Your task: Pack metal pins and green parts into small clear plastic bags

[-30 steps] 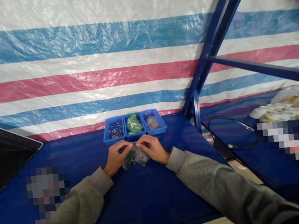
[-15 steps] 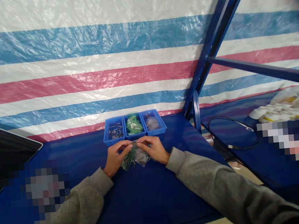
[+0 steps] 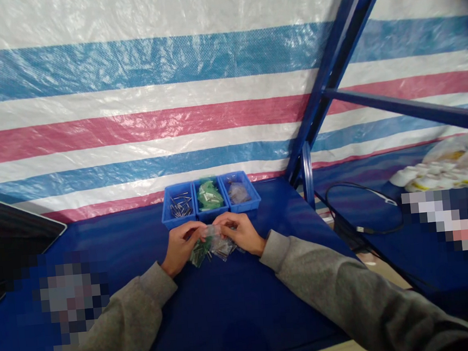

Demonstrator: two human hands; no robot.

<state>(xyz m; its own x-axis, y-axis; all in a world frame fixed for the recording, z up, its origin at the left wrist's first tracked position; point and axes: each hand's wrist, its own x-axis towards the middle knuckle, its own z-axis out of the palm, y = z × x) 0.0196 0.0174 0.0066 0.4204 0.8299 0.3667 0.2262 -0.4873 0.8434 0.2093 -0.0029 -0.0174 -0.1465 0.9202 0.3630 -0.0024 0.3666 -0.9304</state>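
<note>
Between my two hands is a small clear plastic bag (image 3: 212,231), pinched at its two sides. My left hand (image 3: 183,245) grips its left edge with thumb and forefinger, and my right hand (image 3: 241,233) has the right edge. Whether anything is inside the bag I cannot make out. Just below lie small green packets (image 3: 200,253) and clear packets (image 3: 223,249) with thin metal pieces in or beside them. Beyond my hands stand three joined blue bins: the left bin (image 3: 174,223) has metal rods, the middle one green bags (image 3: 209,195), the right one clear bags (image 3: 238,193).
The blue table (image 3: 238,317) carries a dark screen (image 3: 10,244) at far left. A blue metal frame (image 3: 327,74) rises at right, before a striped plastic sheet (image 3: 146,63). On another table to the right lie a black cable (image 3: 366,233) and white rolls (image 3: 439,175).
The clear bag between my fingers now shows more of its flat face, where before mostly a thin edge showed. Both hands have barely shifted.
</note>
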